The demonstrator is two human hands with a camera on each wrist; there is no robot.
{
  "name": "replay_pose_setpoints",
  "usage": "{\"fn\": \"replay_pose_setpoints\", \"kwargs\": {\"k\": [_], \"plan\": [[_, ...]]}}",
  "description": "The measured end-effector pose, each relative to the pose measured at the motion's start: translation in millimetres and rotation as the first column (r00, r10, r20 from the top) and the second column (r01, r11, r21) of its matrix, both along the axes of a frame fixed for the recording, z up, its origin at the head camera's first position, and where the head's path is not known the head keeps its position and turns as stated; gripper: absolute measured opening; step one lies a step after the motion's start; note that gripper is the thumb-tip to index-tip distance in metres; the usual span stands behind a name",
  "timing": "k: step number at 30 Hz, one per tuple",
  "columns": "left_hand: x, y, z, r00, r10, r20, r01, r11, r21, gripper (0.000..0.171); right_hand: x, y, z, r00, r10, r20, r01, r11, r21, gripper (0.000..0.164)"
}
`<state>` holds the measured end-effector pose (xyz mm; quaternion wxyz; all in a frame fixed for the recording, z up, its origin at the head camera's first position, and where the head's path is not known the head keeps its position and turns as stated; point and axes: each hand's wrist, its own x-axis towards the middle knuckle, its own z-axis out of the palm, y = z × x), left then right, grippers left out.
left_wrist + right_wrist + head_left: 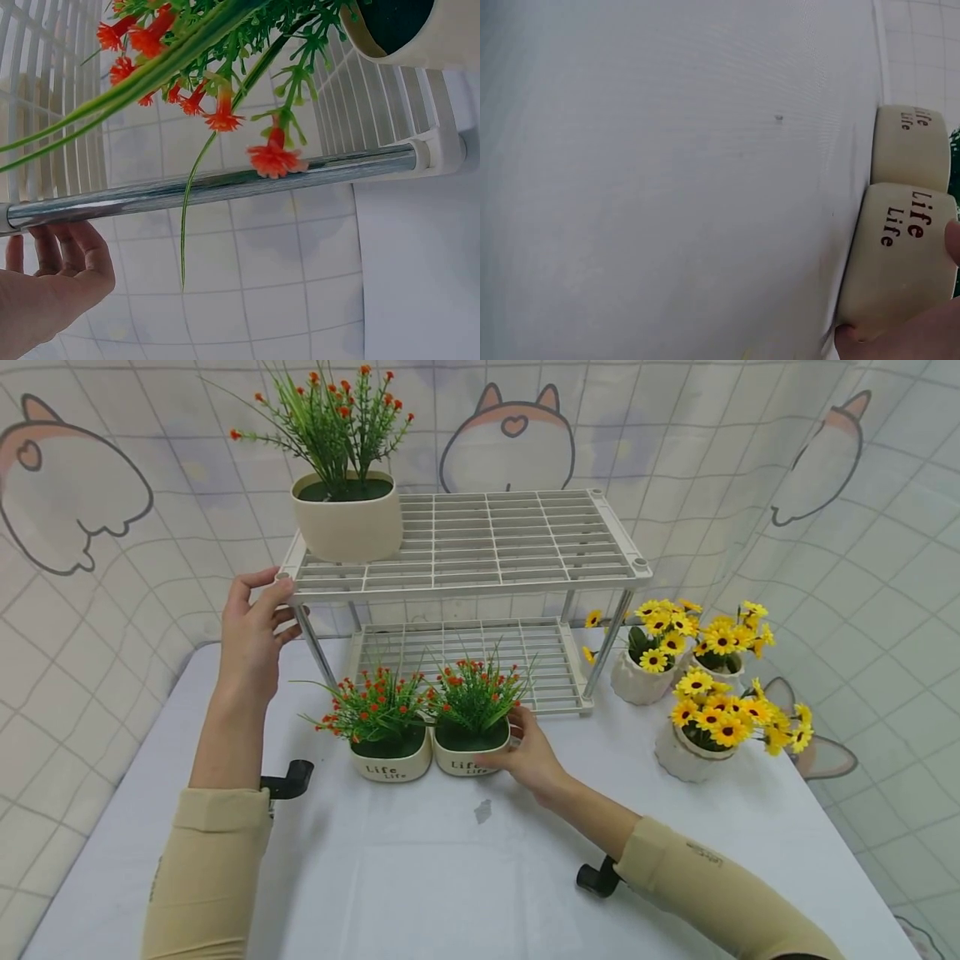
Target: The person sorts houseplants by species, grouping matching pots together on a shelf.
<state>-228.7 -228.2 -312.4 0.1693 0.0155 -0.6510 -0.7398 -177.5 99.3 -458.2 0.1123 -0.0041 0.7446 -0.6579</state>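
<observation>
My left hand (251, 627) grips the front left corner of a white two-tier wire shelf (517, 547), with the thumb over the corner and the fingers by the metal post (300, 176). My right hand (528, 756) holds the right side of a cream pot of orange flowers (471, 756), marked "Life", its thumb on the front. A matching flower pot (390, 767) stands against it on the left. Both are on the table before the lower tier (547, 664). A larger pot of orange flowers (348, 527) sits on the left of the top tier.
Several white pots of yellow flowers stand right of the shelf, the nearest flower pot (690, 758) toward the front. A white cloth covers the table (420, 877); a small grey patch (482, 811) shows before the pots. A tile-patterned curtain (697, 443) hangs behind.
</observation>
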Motion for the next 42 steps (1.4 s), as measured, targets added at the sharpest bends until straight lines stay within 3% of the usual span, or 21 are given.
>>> {"fn": "replay_pose_setpoints", "kwargs": {"k": [8, 24, 32, 42], "plan": [[-0.3, 0.1, 0.7, 1.0, -0.008, -0.016, 0.008, 1.0, 0.03, 0.031, -0.1, 1.9, 1.4, 1.0, 0.014, -0.023, -0.014, 1.0, -0.005, 0.089], [1.5, 0.5, -0.3, 1.0, -0.001, 0.012, 0.002, 1.0, -0.021, 0.033, 2.3, 18.6, 2.1, 1.0, 0.008, -0.023, -0.007, 0.999, 0.047, 0.086], [1.3, 0.3, -1.8, 1.0, -0.007, 0.017, 0.007, 1.0, -0.028, 0.034, 10.4, 38.3, 17.9, 1.0, 0.026, -0.009, -0.025, 0.996, 0.087, 0.089], [0.9, 0.4, -0.1, 1.0, 0.003, 0.014, -0.003, 1.0, -0.027, 0.033, 26.5, 63.7, 50.0, 0.992, 0.098, -0.083, -0.093, 0.994, 0.066, 0.093]]}}
